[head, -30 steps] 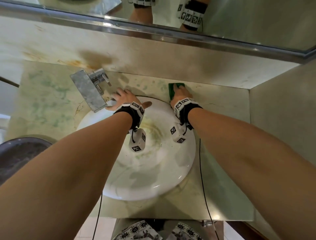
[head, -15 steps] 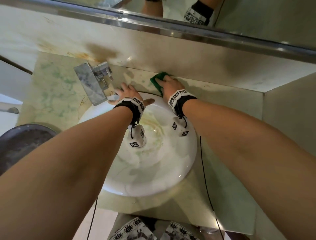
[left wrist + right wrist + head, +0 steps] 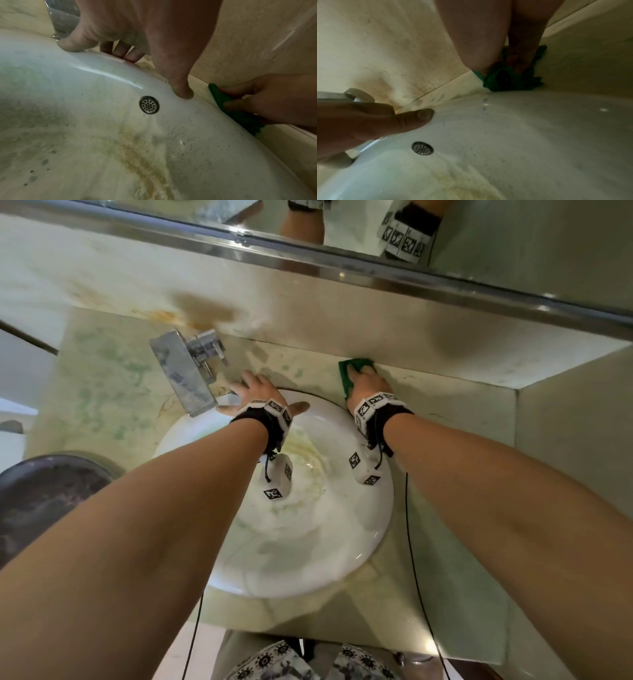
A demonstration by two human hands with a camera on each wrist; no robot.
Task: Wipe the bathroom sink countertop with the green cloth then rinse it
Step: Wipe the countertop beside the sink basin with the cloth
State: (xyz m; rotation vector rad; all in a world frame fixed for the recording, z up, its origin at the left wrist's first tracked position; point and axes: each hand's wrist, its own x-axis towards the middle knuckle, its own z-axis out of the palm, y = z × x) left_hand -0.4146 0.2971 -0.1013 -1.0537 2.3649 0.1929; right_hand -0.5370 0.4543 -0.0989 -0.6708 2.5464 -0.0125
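The green cloth (image 3: pixel 346 374) lies bunched on the pale marble countertop (image 3: pixel 102 378), behind the white sink (image 3: pixel 308 542) and against the back wall. My right hand (image 3: pixel 368 386) presses down on it, with fingers and thumb curled over its folds (image 3: pixel 221 97). The right wrist view shows the cloth (image 3: pixel 505 79) crumpled under those fingers. My left hand (image 3: pixel 255 393) rests on the sink's rear rim beside the chrome tap (image 3: pixel 181 374), fingers spread and thumb on the rim (image 3: pixel 181 92). It holds nothing.
The basin is stained brown, with a round metal overflow grille (image 3: pixel 148 104) near the rim. A mirror (image 3: pixel 513 234) runs above the backsplash. A side wall (image 3: pixel 575 440) closes the counter's right end. A dark round container (image 3: pixel 44 494) sits at the lower left.
My right hand slid the cloth left along the back wall toward my left hand, then back to the right. My left hand has stayed on the rim by the tap.
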